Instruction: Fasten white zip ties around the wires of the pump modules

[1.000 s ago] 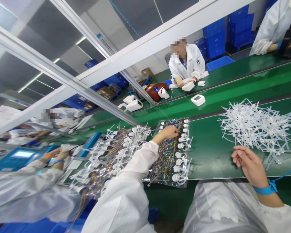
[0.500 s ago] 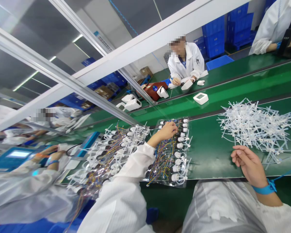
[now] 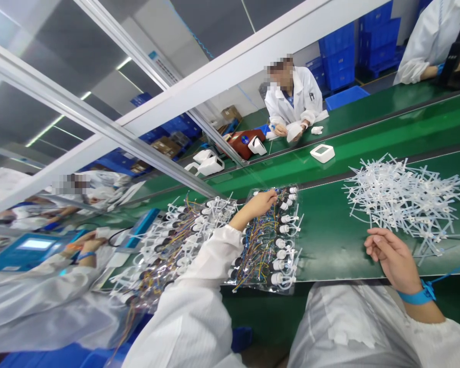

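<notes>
My left hand reaches over the far end of a clear plastic sheet, its fingers drawn together among wires. What they pinch is too small to make out. On the sheet lie small black-and-white cylindrical parts with coloured wires; the nearer ones carry looped white tubes. My right hand hovers or rests by the table's near edge, which I cannot tell. Its fingers are loosely bent and hold nothing visible. Just beyond it is a pile of short translucent white tubes with small white joints.
A second batch of wired parts lies to the left, near a co-worker's hands and a blue device. A white housing sits on the green conveyor. Across it a person handles a white piece. A metal frame crosses overhead.
My left hand has shifted slightly left and away from me, uncovering more white part ends. The white housing on the conveyor has moved a little right. My right hand is almost unchanged.
</notes>
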The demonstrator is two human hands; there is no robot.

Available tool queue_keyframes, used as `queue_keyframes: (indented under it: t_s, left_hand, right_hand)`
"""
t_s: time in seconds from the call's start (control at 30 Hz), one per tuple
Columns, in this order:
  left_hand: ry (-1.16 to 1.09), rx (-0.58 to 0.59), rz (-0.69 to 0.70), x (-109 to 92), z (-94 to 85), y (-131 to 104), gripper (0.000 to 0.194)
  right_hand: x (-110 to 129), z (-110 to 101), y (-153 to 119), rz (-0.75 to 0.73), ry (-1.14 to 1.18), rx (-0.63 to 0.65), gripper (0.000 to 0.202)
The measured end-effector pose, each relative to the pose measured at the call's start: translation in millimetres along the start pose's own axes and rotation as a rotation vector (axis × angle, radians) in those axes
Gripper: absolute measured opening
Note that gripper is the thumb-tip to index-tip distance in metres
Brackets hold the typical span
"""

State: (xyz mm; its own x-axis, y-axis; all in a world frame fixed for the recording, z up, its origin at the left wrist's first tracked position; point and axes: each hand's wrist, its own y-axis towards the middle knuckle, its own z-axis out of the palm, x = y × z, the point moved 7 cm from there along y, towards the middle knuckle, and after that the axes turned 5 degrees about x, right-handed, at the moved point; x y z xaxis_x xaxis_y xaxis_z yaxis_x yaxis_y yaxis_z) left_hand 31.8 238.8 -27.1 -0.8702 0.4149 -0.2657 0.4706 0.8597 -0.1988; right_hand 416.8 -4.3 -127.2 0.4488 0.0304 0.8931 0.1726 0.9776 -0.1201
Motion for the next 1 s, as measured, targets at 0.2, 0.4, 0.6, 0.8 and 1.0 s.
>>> queue_keyframes:
  t_s: [0.2, 0.4, 0.6, 0.8, 1.0]
  left_hand:
    - [-0.102, -0.095, -0.104, 2, -11.7, -4, 0.021]
    - [-0.21, -0.162, -0.178, 4, -24.5, -8, 0.019]
    - [-0.323, -0.201, -0.219, 5, -26.5, -11, 0.019]
    - [-0.354, -0.266, -0.205, 4, -32.6, -14, 0.017]
    - [-0.348, -0.335, -0.191, 7, -40.0, -20, 0.016]
  right_hand:
    - [0, 0, -1, 0.003, 0.0, -0.005, 0.043]
    - [2, 0, -1, -0.001, -0.002, -0.009, 0.042]
    - [2, 1, 0, -0.01, -0.003, -0.007, 0.042]
    - [4, 1, 0, -0.003, -0.005, 0.005, 0.041]
    - [4, 1, -1, 0.0, -0.017, 0.006, 0.04]
